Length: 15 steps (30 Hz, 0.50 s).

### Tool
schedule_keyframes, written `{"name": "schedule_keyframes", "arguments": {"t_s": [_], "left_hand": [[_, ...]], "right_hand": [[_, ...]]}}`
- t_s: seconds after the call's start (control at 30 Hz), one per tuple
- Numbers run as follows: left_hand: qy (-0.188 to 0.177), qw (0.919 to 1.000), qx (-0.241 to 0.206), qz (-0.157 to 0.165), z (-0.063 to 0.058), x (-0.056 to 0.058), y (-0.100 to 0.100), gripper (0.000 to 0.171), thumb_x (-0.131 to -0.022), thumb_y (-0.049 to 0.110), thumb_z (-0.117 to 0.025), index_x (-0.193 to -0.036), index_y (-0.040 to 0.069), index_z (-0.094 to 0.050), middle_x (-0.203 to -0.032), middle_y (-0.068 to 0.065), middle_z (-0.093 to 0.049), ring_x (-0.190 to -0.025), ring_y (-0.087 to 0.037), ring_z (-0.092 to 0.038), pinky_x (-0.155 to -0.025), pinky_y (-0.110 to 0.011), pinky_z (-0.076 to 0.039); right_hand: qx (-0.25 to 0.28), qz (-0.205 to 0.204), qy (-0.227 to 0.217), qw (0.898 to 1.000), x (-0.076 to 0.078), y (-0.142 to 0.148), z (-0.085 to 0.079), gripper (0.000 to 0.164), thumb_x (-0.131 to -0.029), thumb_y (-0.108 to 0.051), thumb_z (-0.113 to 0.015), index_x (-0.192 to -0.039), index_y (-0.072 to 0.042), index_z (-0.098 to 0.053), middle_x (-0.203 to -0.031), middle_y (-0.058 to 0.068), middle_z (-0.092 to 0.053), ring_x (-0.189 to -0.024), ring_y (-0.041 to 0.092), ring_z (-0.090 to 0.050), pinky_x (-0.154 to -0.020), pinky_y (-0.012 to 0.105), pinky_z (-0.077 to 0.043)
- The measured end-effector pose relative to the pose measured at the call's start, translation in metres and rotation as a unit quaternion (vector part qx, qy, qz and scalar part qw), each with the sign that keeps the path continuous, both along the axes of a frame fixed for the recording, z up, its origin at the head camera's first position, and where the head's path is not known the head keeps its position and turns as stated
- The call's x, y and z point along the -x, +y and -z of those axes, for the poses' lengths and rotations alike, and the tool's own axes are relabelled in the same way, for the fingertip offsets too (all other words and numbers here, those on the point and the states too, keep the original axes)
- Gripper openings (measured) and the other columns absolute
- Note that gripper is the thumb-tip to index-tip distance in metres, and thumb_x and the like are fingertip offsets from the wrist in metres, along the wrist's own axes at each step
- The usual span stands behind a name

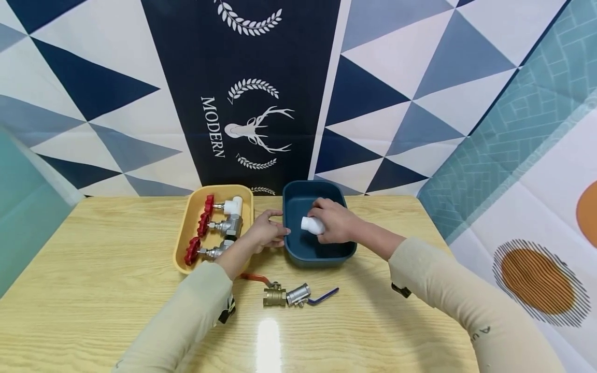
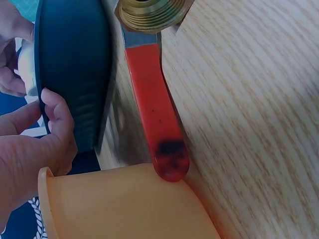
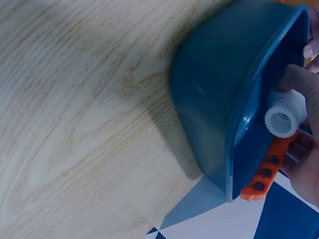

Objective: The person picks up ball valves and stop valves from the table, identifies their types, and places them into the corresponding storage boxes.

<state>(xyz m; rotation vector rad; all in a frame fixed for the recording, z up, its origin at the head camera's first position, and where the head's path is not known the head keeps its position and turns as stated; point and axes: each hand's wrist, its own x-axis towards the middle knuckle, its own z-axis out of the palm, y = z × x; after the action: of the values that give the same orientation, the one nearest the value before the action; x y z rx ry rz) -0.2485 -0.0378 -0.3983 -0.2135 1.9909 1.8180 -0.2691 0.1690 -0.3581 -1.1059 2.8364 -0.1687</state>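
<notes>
My right hand (image 1: 337, 221) holds a white plastic ball valve (image 1: 312, 225) inside the dark blue bin (image 1: 322, 261). In the right wrist view the valve's orange lever (image 3: 266, 172) sticks out below the fingers, and its open ribbed end faces the camera. My left hand (image 1: 267, 232) pinches the bin's left rim between thumb and fingers. In front of the bin lie a brass ball valve (image 1: 274, 297) with a red lever (image 2: 155, 107) and a silver ball valve (image 1: 298, 294) with a blue lever.
Left of the blue bin stands a yellow bin (image 1: 181, 243) with several red-handled valves (image 1: 228, 226) in it, partly behind my left forearm. The wooden table (image 1: 116, 290) meets a patterned cloth backdrop (image 1: 373, 98) behind both bins.
</notes>
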Motion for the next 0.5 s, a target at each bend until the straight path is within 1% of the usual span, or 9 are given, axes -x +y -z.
{"name": "schedule_keyframes", "arguments": {"t_s": [0.13,0.3,0.5], "left_hand": [[0.002,1.0000,0.002,0.001,0.001,0.001,0.000,0.063,-0.086,0.001,-0.063,-0.141,0.013,-0.034,-0.110,-0.015,-0.058,-0.073,-0.015,-0.058,-0.059,-0.022,-0.052],[0.002,1.0000,0.002,-0.001,0.001,0.001,0.000,0.062,-0.086,0.001,-0.063,-0.140,0.013,-0.034,-0.106,-0.014,-0.058,-0.070,-0.015,-0.059,-0.057,-0.022,-0.052],[0.001,1.0000,-0.002,-0.003,0.001,0.001,0.001,0.061,-0.087,0.001,-0.063,-0.139,0.013,-0.035,-0.103,-0.013,-0.059,-0.068,-0.014,-0.058,-0.057,-0.023,-0.053]], "right_hand": [[-0.014,0.003,-0.006,1.000,0.004,0.001,0.000,0.051,-0.075,-0.021,-0.075,-0.121,-0.005,-0.059,-0.122,0.014,-0.049,-0.102,0.027,-0.048,-0.084,0.039,-0.045],[-0.035,0.006,-0.007,0.999,0.009,0.001,0.000,0.052,-0.075,-0.022,-0.075,-0.122,-0.005,-0.059,-0.121,0.013,-0.049,-0.100,0.026,-0.047,-0.084,0.039,-0.044],[-0.047,0.009,-0.008,0.999,0.014,0.001,0.001,0.052,-0.076,-0.023,-0.075,-0.123,-0.006,-0.058,-0.121,0.013,-0.049,-0.100,0.026,-0.047,-0.085,0.039,-0.044]]}}
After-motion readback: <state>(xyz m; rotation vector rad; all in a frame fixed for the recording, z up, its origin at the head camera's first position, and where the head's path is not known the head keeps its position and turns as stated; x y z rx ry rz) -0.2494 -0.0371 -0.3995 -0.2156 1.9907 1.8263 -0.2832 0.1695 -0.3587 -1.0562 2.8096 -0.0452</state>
